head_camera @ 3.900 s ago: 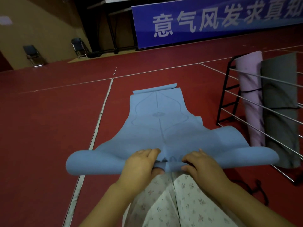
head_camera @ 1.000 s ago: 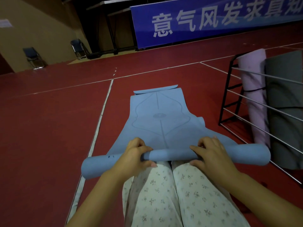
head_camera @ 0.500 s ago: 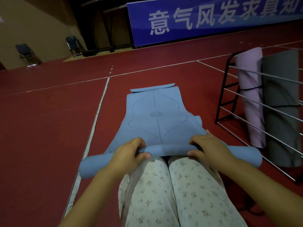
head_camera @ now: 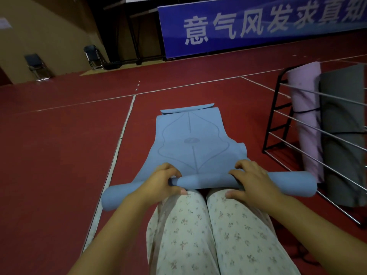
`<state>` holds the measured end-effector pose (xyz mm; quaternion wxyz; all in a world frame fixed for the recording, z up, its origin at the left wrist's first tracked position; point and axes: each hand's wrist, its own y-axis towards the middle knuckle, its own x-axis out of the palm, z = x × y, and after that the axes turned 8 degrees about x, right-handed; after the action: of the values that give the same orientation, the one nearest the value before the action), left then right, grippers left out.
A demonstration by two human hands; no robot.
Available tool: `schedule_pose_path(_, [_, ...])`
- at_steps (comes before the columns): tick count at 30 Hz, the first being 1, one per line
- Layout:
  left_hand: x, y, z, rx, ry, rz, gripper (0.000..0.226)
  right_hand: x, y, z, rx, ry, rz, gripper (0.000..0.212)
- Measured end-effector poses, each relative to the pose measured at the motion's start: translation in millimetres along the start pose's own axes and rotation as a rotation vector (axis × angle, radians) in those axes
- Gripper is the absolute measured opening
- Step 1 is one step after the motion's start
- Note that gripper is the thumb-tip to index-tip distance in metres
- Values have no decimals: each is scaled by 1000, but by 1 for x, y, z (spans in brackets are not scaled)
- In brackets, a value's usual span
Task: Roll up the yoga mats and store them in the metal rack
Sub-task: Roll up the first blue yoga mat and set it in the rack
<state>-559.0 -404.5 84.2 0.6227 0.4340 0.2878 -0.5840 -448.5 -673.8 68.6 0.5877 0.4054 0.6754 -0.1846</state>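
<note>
Floral trousers (head_camera: 208, 231): pale, thin fabric with a small printed sprig, covering both knees nearest the camera; the person kneels or squats at the near end of the mat.

Left hand (head_camera: 160, 182): closed around the roll, fingers curled over the top, thumb underneath.

Right hand (head_camera: 253, 180): likewise closed on the roll, fingers arched over its far side, thumb toward the knees.

Blue yoga mat (head_camera: 190, 143): soft, matte, foam-like sheet with a printed alignment line and curved outline. Its near end is wound into a slim, even cylinder lying crosswise just beyond the knees, both ends projecting past the hands. Change noted: a few seconds ago the near edge was only a loose, flared fold; a second ago a narrow tube had formed; it now reads tighter and has advanced a little up the sheet. Judgement: rolling is begun but early, as most of the length lies flat on the floor ahead. A second blue edge shows at the far end.

Floor (head_camera: 59, 155): dull red court surface with white painted lines.

Metal rack (head_camera: 278, 116): to the right, black tubular frame with thin bright horizontal bars; not yet holding this mat.

Pink rolled mat (head_camera: 305, 116) and grey rolled mat (head_camera: 343, 126): standing upright in the rack, each cinched by a dark strap.

Blue banner (head_camera: 258, 26): far wall, white characters.

Folding chairs (head_camera: 36, 65): dark, far left.
</note>
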Motion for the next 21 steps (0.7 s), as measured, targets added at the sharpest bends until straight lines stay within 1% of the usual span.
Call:
schedule_pose_path(1, [-3, 1, 1, 1, 28, -12, 47, -2, 0, -1, -9, 11, 7, 60])
schedule_pose_path(3, [-6, 4, 5, -18, 99, -55, 45, -8, 3, -4, -26, 8, 11, 51])
schedule_pose_path(7, [-12, 3, 22, -1, 275, -115, 41, -23, 12, -5, -96, -138, -50, 44])
schedule_pose_path(9, [-20, -5, 30, 22, 311, -111, 39, -31, 8, -3, -153, -165, -20, 41])
schedule_pose_path(12, [-30, -26, 47, 128, 342, -76, 36, -45, -13, -1, -252, -120, 55, 37])
schedule_pose_path(14, [-32, -44, 61, 206, 355, -54, 42, -52, -33, -2, -301, -97, 68, 43])
schedule_pose_path(16, [-28, -59, 73, 244, 369, -42, 44, -50, -53, -4, -294, -29, 13, 47])
schedule_pose_path(18, [-20, -71, 78, 255, 397, -62, 40, -43, -70, -2, -278, 23, -27, 49])
schedule_pose_path(20, [-11, -78, 79, 256, 404, -58, 38, -37, -79, -1, -232, 68, -93, 49])
schedule_pose_path(21, [-8, -79, 79, 224, 361, -71, 38, -36, -78, 0, -194, 98, -142, 47])
